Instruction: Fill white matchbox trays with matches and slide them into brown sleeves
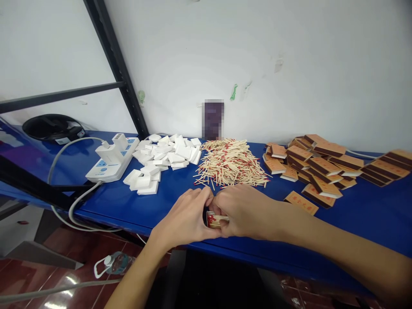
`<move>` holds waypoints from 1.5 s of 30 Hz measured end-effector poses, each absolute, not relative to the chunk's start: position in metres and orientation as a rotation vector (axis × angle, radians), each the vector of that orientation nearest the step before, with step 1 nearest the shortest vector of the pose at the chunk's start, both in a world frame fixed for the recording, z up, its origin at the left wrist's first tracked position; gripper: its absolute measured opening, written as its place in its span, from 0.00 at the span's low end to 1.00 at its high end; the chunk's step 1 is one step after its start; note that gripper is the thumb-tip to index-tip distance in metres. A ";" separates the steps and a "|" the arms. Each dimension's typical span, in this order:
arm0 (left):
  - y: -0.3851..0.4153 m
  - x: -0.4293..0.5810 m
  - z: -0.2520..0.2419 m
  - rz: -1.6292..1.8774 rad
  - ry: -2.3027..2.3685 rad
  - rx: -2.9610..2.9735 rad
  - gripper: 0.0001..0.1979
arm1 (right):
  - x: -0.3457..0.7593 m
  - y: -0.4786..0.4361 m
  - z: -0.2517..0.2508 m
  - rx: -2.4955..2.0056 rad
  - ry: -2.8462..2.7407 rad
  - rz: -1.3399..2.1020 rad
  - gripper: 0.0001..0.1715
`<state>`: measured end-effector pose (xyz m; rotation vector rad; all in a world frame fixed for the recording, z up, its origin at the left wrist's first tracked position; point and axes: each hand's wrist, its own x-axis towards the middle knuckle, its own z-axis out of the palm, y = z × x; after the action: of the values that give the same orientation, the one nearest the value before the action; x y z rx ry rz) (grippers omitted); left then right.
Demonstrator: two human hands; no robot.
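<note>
Near the table's front edge, both hands close around a small white matchbox tray [208, 213] with red-tipped matches [215, 220] in it. My left hand [185, 216] grips the tray's left side, thumb at the front and fingers at the back. From the right, my right hand [246, 210] has its curled fingers on the tray and the matches; they hide its right end. Just behind the hands lies a big heap of loose matches [231, 165]. White tray pieces [174, 152] are piled at the left, and orange-brown matchboxes [322, 165] at the right.
A power strip [111, 161] with plugged-in chargers and cables stands at the left, beside a black metal shelf frame [120, 64]. Dark headgear [53, 128] lies behind the frame. A pixelated dark panel [213, 120] leans at the wall. Below is a plastic bottle [119, 262] on the floor.
</note>
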<state>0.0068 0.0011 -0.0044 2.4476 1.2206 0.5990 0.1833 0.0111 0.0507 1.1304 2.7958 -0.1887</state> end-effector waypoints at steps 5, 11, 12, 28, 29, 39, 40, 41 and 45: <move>0.001 0.007 -0.003 0.618 1.205 2.415 0.27 | 0.184 0.012 0.048 1.132 2.819 -0.214 0.05; 0.003 0.006 -0.003 0.604 1.156 2.380 0.30 | 0.188 0.012 0.044 1.178 2.836 -0.386 0.05; 0.003 0.005 -0.003 0.595 1.155 2.377 0.30 | 0.190 0.012 0.042 1.176 2.853 -0.423 0.05; 0.001 0.003 -0.005 0.567 1.007 2.487 0.22 | 0.239 0.014 0.001 1.021 3.328 -0.683 0.07; 0.002 0.003 -0.005 0.570 1.001 2.491 0.22 | 0.238 0.014 -0.002 1.019 3.336 -0.682 0.06; 0.003 0.005 -0.006 0.573 0.969 2.544 0.21 | 0.232 0.011 -0.008 0.978 3.473 -0.626 0.07; 0.003 0.005 -0.006 0.576 0.965 2.546 0.21 | 0.232 0.009 -0.008 0.974 3.476 -0.629 0.07; 0.003 0.005 -0.006 0.578 0.964 2.548 0.21 | 0.232 0.008 -0.008 0.962 3.480 -0.633 0.08; 0.002 0.004 -0.006 0.565 0.983 2.548 0.18 | 0.229 0.000 -0.006 0.813 3.526 -0.598 0.09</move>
<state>0.0044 0.0018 -0.0059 2.5478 0.9827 0.5653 0.2294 0.0004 -0.0058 0.8127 3.5262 -0.5984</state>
